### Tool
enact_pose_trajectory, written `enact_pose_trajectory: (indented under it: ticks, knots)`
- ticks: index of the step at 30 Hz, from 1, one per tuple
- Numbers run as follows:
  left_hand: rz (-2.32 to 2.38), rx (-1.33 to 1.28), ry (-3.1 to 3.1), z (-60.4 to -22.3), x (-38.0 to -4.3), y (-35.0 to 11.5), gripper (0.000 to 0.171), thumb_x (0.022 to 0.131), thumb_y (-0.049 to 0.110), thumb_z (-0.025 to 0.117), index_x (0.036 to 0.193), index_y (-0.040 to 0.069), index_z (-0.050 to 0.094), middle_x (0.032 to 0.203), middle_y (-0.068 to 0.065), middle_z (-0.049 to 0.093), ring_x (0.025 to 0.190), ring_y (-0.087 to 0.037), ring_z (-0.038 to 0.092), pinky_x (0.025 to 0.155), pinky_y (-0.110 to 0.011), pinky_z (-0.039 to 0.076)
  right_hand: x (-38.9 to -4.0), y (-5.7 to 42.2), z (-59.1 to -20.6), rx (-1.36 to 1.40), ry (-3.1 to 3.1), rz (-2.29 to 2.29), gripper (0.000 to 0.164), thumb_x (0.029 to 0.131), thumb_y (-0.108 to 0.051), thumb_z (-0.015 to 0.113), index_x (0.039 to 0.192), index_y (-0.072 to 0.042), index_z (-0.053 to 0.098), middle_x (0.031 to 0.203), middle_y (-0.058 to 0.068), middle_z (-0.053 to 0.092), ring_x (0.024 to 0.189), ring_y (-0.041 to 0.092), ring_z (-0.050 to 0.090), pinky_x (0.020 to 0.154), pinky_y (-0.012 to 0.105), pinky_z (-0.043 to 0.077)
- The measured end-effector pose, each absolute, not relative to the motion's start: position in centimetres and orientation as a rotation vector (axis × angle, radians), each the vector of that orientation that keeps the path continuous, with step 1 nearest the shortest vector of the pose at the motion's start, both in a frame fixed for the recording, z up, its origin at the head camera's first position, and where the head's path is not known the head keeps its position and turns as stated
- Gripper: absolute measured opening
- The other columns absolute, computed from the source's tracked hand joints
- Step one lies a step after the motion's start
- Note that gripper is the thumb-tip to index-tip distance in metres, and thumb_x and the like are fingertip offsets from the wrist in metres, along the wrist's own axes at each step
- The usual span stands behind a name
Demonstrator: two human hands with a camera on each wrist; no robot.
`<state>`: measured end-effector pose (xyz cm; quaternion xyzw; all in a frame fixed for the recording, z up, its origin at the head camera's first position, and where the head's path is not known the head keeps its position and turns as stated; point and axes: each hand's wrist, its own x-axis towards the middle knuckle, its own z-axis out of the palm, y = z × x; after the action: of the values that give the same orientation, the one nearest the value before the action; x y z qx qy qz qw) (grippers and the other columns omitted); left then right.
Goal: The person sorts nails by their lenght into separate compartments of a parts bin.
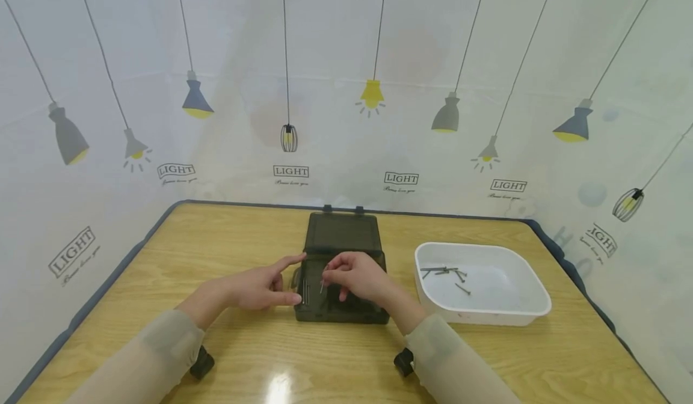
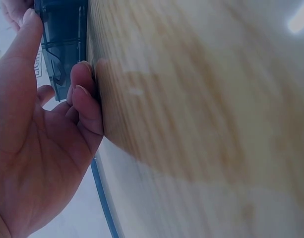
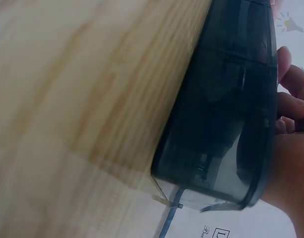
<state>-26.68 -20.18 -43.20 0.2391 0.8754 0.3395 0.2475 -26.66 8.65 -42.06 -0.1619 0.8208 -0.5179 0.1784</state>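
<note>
A dark, see-through plastic case [image 1: 342,315] lies on the table with its lid [image 1: 343,233] folded back. Along its left side, a few thin metal screws [image 1: 305,293] lie inside. My right hand [image 1: 361,276] is over the case and pinches one screw [image 1: 322,285], held steeply, between thumb and fingertips. My left hand [image 1: 253,290] is at the case's left side, thumb and index finger stretched out to its edge. In the left wrist view, the other fingers [image 2: 87,101] curl loosely near the tabletop. The right wrist view shows the case wall [image 3: 216,114] hiding part of the right hand.
To the right stands a white tray [image 1: 487,317] with several loose screws [image 1: 445,270] toward its left side. The wooden table [image 1: 233,356] has a dark edge [image 1: 260,204], and a printed curtain [image 1: 335,49] hangs behind it.
</note>
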Motion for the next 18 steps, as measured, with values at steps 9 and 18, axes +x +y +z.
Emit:
enact_pose_trajectory:
  ticks: [9,18]
  knots:
    - [0.931,0.646,2.377,-43.1,-26.61,-20.15,0.096,0.104,0.056,0.072,0.177,0.038,0.012,0.087,-0.006,0.067,0.069,-0.019,0.061,0.068,-0.037,0.052,-26.81,8.71,-42.35,-0.453,2.32,-1.467,0.018,0.107,-0.026,0.074,0.11,-0.008,0.076,0.099,0.004,0.084,0.061,0.013,0.068,0.066,0.03,0.056]
    - [0.927,0.648,2.377,-43.26,-26.72,-20.19,0.096,0.105,0.056,0.072,0.177,0.038,0.012,0.087,-0.007,0.067,0.069,-0.02,0.061,0.069,-0.038,0.053,-26.73,9.23,-42.13,-0.496,2.308,-1.443,0.018,0.109,-0.028,0.071,0.115,-0.012,0.076,0.104,0.003,0.084,0.065,0.015,0.072,0.053,0.027,0.047]
